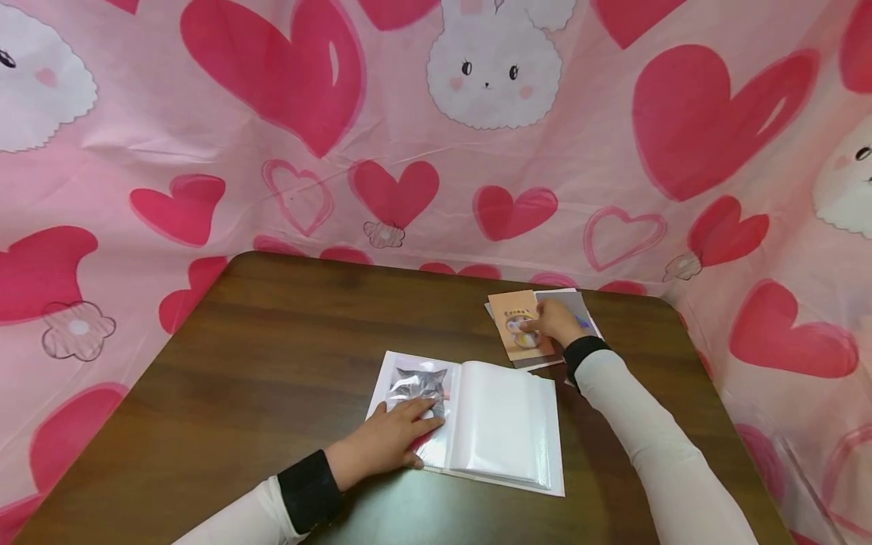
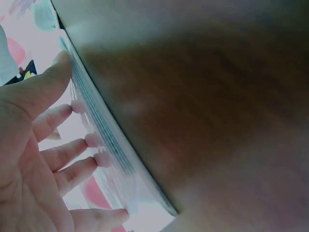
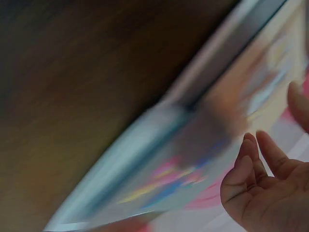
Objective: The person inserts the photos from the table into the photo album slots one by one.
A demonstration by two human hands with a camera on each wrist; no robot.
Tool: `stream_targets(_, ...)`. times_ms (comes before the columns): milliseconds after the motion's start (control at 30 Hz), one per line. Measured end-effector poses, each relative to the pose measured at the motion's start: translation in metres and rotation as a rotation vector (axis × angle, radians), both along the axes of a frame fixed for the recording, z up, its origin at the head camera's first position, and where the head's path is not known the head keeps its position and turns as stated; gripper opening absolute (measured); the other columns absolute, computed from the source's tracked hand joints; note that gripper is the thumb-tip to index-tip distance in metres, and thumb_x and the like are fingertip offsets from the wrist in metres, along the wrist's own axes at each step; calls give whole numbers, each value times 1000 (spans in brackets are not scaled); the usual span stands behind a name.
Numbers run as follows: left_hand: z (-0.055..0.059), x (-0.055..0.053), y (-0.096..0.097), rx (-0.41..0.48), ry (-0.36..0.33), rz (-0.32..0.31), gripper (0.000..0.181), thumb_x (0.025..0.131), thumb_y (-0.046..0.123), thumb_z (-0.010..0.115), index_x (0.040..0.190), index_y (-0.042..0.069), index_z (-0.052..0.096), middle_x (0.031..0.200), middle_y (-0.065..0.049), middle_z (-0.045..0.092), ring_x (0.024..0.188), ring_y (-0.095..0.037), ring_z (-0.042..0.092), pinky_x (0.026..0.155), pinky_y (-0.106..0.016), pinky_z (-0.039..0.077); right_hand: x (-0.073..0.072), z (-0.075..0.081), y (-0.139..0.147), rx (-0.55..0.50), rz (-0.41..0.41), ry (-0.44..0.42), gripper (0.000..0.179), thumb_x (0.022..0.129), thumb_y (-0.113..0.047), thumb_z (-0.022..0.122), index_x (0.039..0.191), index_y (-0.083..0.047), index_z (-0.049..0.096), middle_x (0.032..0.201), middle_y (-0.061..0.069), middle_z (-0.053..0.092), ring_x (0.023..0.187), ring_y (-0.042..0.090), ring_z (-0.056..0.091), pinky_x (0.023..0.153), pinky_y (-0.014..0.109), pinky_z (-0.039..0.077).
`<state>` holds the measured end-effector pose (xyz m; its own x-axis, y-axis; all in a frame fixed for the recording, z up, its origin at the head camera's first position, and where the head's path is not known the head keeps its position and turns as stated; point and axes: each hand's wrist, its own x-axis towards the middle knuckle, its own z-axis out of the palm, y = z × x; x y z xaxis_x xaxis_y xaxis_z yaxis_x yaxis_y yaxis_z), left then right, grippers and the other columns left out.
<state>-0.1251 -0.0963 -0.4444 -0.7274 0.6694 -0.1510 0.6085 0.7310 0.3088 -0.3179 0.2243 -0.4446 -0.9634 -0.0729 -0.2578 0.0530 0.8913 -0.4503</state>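
Observation:
A photo album (image 1: 493, 424) with clear sleeves lies spread on the table. Its left page shows a grey cat picture (image 1: 417, 381); the facing page is blank white. My left hand (image 1: 381, 443) rests on that left page with its fingers spread, covering the picture's lower part. In the left wrist view, the left fingers (image 2: 65, 152) reach over the album's edge. Beyond the album, my right hand (image 1: 560, 324) is over loose picture cards, fingertips at an orange card (image 1: 509, 309) with a cartoon figure. The right wrist view has thumb and fingers (image 3: 273, 150) apart beside the blurred cards.
A grey card (image 1: 555, 300) with a blue design lies partly under the right hand, overlapped by the orange one. The brown wooden table (image 1: 272, 341) extends left of the album. Pink heart-and-rabbit cloth (image 1: 450, 136) hangs around the table's back and sides.

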Motion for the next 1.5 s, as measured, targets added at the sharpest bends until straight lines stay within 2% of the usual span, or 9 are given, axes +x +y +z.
stream_targets(300, -2, 4, 6, -10, -21, -1, 68, 76, 41, 74, 138, 24, 51, 147, -6, 42, 131, -28, 42, 92, -65, 38, -13, -9, 17, 12, 30, -88, 85, 75, -26, 79, 136, 13, 35, 129, 34, 48, 119, 45, 46, 101, 50, 38)
stream_targets(400, -1, 5, 10, -23, -19, -8, 67, 76, 41, 74, 138, 25, 51, 146, -6, 42, 132, -27, 41, 91, -64, 39, -16, -6, 19, -16, -55, -235, 94, 78, -24, 77, 145, 8, 20, 129, 33, 48, 112, 44, 48, 97, 49, 42)
stream_targets(500, 6, 6, 17, -64, -16, -12, 66, 75, 38, 77, 136, 25, 53, 145, -6, 44, 132, -27, 42, 89, -62, 41, -15, -3, 17, -22, -169, -285, 98, 80, -30, 74, 145, 9, 13, 131, 36, 41, 114, 45, 46, 98, 50, 41)
stream_targets(733, 18, 8, 45, -154, 6, -47, 61, 78, 41, 75, 134, 28, 53, 142, -8, 46, 126, -34, 47, 90, -56, 44, -8, -2, 10, 122, -281, -178, 96, 76, -39, 75, 131, 23, 25, 131, 44, 34, 126, 53, 32, 106, 58, 28)
stream_targets(933, 19, 5, 60, -108, 74, -65, 64, 83, 49, 67, 139, 27, 48, 147, -5, 41, 135, -24, 39, 99, -51, 40, -9, 3, 4, 126, -237, -83, 82, 78, -30, 73, 128, 19, 30, 121, 40, 50, 115, 51, 48, 99, 55, 39)
stream_targets(1200, 18, 5, 85, -96, 211, -160, 64, 83, 55, 62, 138, 23, 50, 146, -7, 43, 135, -20, 39, 100, -38, 42, -7, 2, -20, 126, -228, 105, 63, 76, -27, 76, 118, 9, 45, 119, 32, 54, 111, 44, 53, 88, 55, 45)
stream_targets(1367, 12, 8, 95, -139, 216, -122, 61, 85, 54, 60, 138, 25, 51, 147, -10, 41, 136, -24, 38, 99, -32, 42, -9, 1, -17, 127, -197, 46, 48, 81, -24, 73, 113, 9, 58, 118, 29, 59, 109, 45, 55, 86, 57, 46)
stream_targets(1467, 7, 7, 98, -161, 217, -84, 65, 83, 54, 61, 139, 25, 49, 147, -12, 40, 136, -26, 37, 99, -31, 41, -20, -4, -1, 75, -114, 35, 40, 81, -23, 73, 104, 9, 66, 109, 27, 64, 103, 43, 58, 84, 52, 48)
stream_targets(1500, 6, 6, 99, -161, 218, -73, 66, 82, 54, 61, 139, 24, 49, 147, -12, 40, 136, -26, 37, 99, -30, 41, -29, -14, 11, 11, -82, 89, 38, 81, -28, 74, 96, 5, 69, 99, 22, 68, 94, 38, 62, 79, 45, 50)
